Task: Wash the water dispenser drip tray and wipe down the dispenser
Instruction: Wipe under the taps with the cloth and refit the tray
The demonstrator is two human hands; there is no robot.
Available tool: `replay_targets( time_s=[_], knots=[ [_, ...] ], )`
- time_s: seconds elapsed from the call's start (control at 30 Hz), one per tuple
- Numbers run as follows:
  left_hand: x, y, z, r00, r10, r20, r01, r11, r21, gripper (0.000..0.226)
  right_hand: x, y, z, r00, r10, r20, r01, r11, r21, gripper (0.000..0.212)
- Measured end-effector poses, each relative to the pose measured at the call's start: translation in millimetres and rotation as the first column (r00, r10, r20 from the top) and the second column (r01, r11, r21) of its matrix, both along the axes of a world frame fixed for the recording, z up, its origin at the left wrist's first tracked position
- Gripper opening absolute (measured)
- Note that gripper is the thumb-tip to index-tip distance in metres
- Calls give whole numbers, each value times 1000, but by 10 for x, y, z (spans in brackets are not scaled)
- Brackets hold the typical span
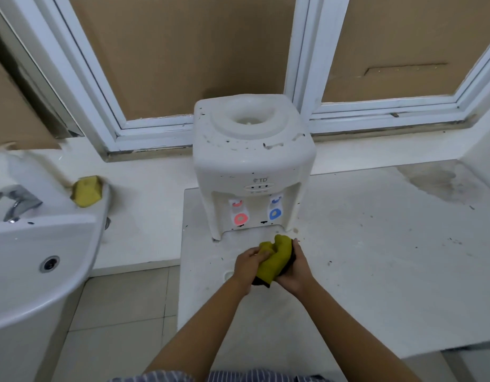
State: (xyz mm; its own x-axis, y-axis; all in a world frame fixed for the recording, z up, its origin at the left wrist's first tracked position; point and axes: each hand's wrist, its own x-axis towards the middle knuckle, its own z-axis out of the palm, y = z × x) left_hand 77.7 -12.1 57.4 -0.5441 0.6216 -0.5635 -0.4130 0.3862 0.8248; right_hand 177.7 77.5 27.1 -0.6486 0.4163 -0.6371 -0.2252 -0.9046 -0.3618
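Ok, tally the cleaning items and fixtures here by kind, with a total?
Yellow cloth, held by left hand and right hand: 1
Yellow sponge: 1
Water dispenser: 1
Sink: 1
Faucet: 1
Total: 5

Bare counter [376, 257] right of dispenser [252, 161]

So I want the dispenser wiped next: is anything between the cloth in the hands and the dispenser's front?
Nothing visible. The yellow-green cloth, held by the left hand and the right hand, sits just in front of the dispenser, with only bare counter between them.
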Motion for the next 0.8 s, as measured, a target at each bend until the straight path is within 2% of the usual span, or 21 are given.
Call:
replay_targets(
  time_s=[0.13, 0.27, 0.37, 0.5, 0.63, 0.7, 0.8],
  knots=[
    [-205, -94, -28, 994, 113, 0, -113, 992, -49, 23, -175, -120, 13, 998, 3, 69, 0, 999, -46, 63],
    [-427, -122, -143, 944, 295, -150, -307, 949, -64, 25, -251, -32, -14, 991, -27, 130, 35, 998, -58, 65],
    [-641, -105, -153, 912, 330, -242, -363, 926, -104, 35, -295, 112, 36, 983, -85, 162, 95, 994, -57, 55],
    [-900, -60, -163, 896, 286, -338, -346, 929, -131, 65, -486, 320, 29, 950, -89, 300, 102, 994, -29, 50],
    [-1103, 23, -320, 918, 159, -363, -211, 972, -108, 87, -745, 433, -29, 901, -109, 421, 124, 992, -8, 45],
    [-1188, 51, -542, 908, 149, -391, -203, 974, -100, 84, -889, 506, -188, 885, -134, 446, 141, 990, 17, 45],
    [-1162, 13, -505, 892, 204, -403, -234, 972, -27, 60, -1087, 461, -358, 871, -288, 398, 246, 957, 154, 49]
  ],
)
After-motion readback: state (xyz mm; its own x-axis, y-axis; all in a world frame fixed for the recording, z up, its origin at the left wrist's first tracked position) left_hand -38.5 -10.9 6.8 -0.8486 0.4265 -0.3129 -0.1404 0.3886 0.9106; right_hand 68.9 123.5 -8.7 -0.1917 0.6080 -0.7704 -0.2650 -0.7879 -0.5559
